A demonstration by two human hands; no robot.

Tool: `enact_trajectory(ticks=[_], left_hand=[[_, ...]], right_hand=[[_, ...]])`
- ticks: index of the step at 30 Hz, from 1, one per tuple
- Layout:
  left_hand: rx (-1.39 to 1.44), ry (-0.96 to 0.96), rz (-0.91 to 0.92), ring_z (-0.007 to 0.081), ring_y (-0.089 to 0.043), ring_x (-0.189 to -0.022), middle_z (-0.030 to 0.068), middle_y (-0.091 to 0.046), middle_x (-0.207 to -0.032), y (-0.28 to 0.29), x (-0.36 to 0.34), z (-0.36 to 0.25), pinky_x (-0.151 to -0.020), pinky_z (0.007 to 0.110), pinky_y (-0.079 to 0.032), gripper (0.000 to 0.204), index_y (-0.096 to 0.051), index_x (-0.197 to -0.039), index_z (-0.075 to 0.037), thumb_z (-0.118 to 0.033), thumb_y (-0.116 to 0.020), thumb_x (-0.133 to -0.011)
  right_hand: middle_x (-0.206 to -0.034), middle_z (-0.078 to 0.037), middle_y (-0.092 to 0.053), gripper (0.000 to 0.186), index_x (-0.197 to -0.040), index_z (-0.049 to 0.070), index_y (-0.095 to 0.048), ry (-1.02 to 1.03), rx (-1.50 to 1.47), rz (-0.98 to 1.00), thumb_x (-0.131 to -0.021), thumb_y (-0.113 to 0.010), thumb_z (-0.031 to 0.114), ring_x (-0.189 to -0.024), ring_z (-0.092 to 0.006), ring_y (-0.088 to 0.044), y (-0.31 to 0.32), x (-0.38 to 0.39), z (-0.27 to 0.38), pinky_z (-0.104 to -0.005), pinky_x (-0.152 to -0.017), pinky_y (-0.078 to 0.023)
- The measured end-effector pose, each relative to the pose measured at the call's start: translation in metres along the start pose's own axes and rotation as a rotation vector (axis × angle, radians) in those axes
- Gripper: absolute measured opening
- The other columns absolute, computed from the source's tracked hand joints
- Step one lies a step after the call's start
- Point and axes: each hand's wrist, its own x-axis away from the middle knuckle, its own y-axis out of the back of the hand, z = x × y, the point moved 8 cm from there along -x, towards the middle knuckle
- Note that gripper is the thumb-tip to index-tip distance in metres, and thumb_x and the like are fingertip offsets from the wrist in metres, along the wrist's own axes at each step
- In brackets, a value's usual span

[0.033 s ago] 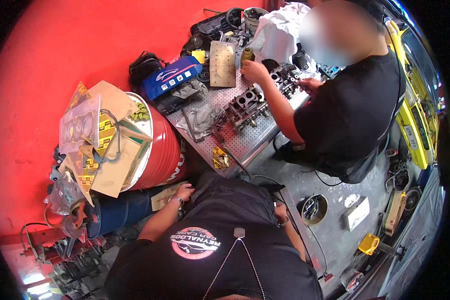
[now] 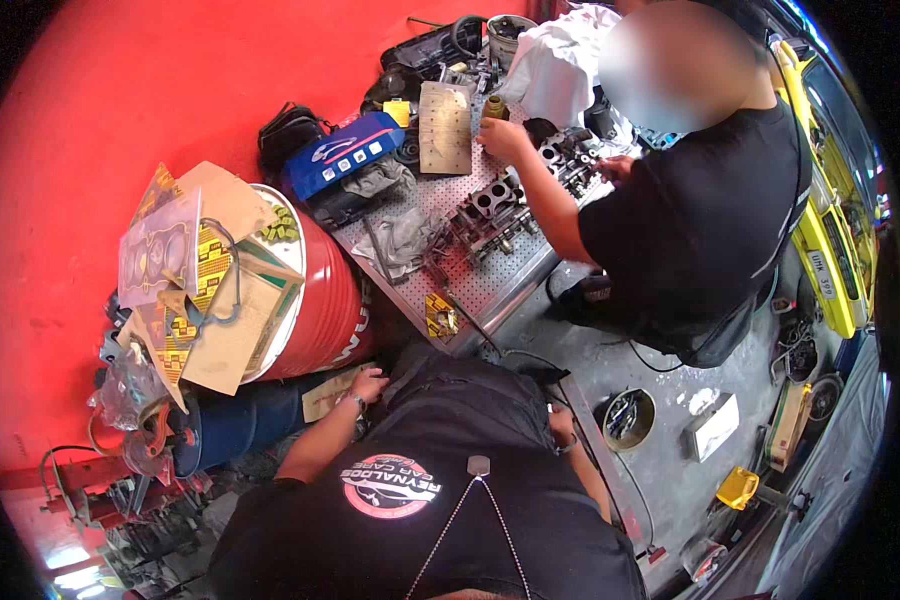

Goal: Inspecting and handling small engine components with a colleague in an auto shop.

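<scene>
My left hand [image 2: 371,384] hangs beside my dark trousers, a watch on its wrist. Its fingers look loosely spread, and I see nothing in them. My right hand [image 2: 561,424] is low by my other hip, its fingers mostly hidden against the trousers. In front of me, an engine cylinder head [image 2: 492,205] lies on a perforated metal workbench [image 2: 468,277]. A co-worker leans over it from the right, one hand [image 2: 503,138] beside a small olive-coloured container [image 2: 494,106], the other hand [image 2: 616,167] at the cylinder head's far end.
A red drum [image 2: 328,300] at left carries cardboard and a packaged gasket set [image 2: 160,255]. Below it lies a blue drum [image 2: 235,430]. A blue box [image 2: 345,152] and a punched cardboard sheet [image 2: 445,128] lie on the bench. A metal bucket [image 2: 628,420] stands on the floor at right.
The co-worker's near arm and hand have shifted slightly left. My own hands stay where they were.
</scene>
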Motion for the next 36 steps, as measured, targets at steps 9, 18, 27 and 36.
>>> enact_trajectory(ticks=[9, 18, 27, 36], left_hand=[[-0.071, 0.094, 0.004, 0.0132, -0.053, -0.061, 0.0026, -0.059, -0.075, 0.012, 0.006, 0.01, -0.048, 0.029, -0.035, 0.049, -0.051, -0.132, -0.006, -0.017, -0.068, -0.087], [0.039, 0.087, 0.028, 0.0129, -0.052, -0.058, 0.0023, -0.057, -0.073, 0.005, -0.008, 0.019, -0.046, 0.028, -0.035, 0.044, -0.052, -0.13, -0.009, -0.016, -0.065, -0.089], [0.01, 0.002, 0.031, 0.012, -0.05, -0.056, 0.0011, -0.056, -0.071, 0.007, -0.002, 0.003, -0.046, 0.028, -0.034, 0.045, -0.051, -0.131, -0.009, -0.018, -0.065, -0.089], [0.3, 0.077, 0.184, 0.0194, -0.063, -0.099, 0.0119, -0.067, -0.11, 0.028, -0.102, 0.105, -0.083, 0.034, -0.049, 0.042, -0.062, -0.123, 0.0, -0.02, -0.067, -0.087]], right_hand=[[-0.084, -0.002, -0.069, 0.04, -0.101, 0.0, -0.072, -0.09, 0.118, -0.028, -0.076, -0.079, 0.031, -0.072, -0.0117, -0.06, -0.008, 0.001, 0.039, -0.0304, -0.063, -0.048], [-0.101, -0.019, -0.071, 0.046, -0.109, 0.009, -0.071, -0.16, 0.193, 0.032, -0.083, -0.069, 0.047, -0.099, -0.0308, -0.068, 0.008, 0.029, 0.08, -0.0388, -0.086, -0.05], [-0.1, -0.02, -0.07, 0.049, -0.108, 0.009, -0.071, -0.02, 0.235, 0.048, -0.085, -0.062, 0.051, -0.098, -0.0344, -0.068, 0.008, 0.027, 0.102, -0.0413, -0.083, -0.051], [-0.099, -0.018, -0.072, 0.049, -0.105, 0.004, -0.072, -0.058, 0.267, 0.025, -0.084, -0.066, 0.048, -0.095, -0.0295, -0.069, 0.013, 0.055, 0.147, -0.0403, -0.085, -0.05]])
